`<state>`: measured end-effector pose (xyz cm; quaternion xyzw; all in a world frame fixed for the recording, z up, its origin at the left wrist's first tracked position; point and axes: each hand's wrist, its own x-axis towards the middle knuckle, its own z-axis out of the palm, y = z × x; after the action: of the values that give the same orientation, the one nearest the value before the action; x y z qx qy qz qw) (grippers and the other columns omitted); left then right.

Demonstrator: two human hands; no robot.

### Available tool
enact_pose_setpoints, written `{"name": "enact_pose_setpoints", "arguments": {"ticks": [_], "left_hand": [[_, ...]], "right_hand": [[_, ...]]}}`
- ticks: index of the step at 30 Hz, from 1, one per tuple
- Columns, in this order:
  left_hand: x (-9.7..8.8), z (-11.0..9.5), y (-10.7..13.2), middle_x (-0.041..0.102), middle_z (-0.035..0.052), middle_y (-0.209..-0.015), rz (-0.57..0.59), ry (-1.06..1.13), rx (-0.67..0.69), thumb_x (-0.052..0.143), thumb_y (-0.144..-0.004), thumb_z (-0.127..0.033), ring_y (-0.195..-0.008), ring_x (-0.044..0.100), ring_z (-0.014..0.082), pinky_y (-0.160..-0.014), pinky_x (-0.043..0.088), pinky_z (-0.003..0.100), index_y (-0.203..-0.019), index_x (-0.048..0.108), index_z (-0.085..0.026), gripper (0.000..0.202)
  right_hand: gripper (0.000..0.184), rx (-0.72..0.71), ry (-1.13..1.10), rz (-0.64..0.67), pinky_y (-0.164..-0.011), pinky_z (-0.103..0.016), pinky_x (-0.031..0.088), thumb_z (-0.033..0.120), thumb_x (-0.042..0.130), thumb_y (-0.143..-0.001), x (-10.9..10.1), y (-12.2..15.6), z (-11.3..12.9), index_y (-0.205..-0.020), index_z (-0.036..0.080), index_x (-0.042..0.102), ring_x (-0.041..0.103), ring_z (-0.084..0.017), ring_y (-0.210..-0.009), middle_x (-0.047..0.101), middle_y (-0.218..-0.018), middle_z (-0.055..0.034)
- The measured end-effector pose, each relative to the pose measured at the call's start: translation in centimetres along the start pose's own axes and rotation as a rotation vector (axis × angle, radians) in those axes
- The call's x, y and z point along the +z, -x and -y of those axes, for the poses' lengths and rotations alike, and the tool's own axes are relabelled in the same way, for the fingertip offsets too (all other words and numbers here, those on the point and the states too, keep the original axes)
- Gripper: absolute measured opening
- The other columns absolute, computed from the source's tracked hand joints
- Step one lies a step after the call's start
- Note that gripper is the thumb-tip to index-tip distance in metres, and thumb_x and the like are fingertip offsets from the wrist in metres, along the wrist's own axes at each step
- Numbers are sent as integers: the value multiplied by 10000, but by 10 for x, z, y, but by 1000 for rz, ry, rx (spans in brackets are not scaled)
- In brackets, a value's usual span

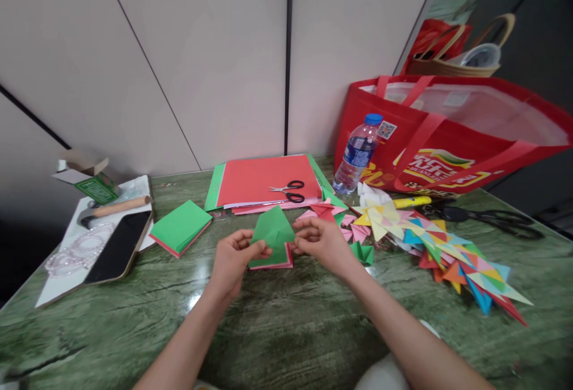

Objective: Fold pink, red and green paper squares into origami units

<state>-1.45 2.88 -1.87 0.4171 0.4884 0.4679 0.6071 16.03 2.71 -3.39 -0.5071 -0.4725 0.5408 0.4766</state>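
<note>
Between my hands is a sheet of green paper (274, 227) with a crease and a pointed top. My left hand (237, 255) pinches its left edge, thumb lying on the front. At the right corner, the fingertips of my right hand (320, 239) are closed on the same sheet. Beneath it a small stack of pink and red paper (286, 261) partly shows. Just right of my right hand lie pink folded paper pieces (358, 232) and a green folded piece (362, 252).
Scissors (290, 190) rest on red paper sheets (268, 172). A green paper stack (181, 226), phone (119, 246) and hammer (114, 208) lie left. To the right are a water bottle (358, 154), red bag (447, 133), colourful folded paper chain (456, 252) and black scissors (496, 220).
</note>
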Motion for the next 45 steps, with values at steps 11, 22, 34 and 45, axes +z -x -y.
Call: {"name": "enact_pose_setpoints", "arguments": {"ticks": [11,22,34,45], "left_hand": [[-3,6,-2,647,6,-510,87,-171,-116,744,-495,-196,-513,637,191,-527,502,281,-750,551,-128,326],[1,3,1,576,-44,-503,179,-208,-89,664,-582,-184,-498,551,115,-561,468,254,-928,564,-130,364],[5,6,3,566,-8,-539,123,-350,15,650,-603,-276,-506,456,87,-483,342,180,-597,627,-115,163],[10,4,8,593,-4,-549,185,-385,33,638,-604,-271,-515,485,97,-509,360,192,-585,621,-123,150]], "right_hand": [[207,-263,98,-149,-686,-324,514,305,593,-688,-15,-5,1,-839,163,586,615,-189,-779,645,-858,-78],[192,-293,336,116,-720,-294,465,114,538,-678,6,8,3,-850,160,609,596,-170,-788,650,-834,-40],[110,-188,251,104,-563,-221,407,253,541,-724,20,12,-2,-705,150,572,529,-126,-623,588,-669,-5],[202,-189,321,17,-491,-216,346,309,485,-753,20,12,-2,-616,160,485,457,-112,-540,505,-576,17]]}}
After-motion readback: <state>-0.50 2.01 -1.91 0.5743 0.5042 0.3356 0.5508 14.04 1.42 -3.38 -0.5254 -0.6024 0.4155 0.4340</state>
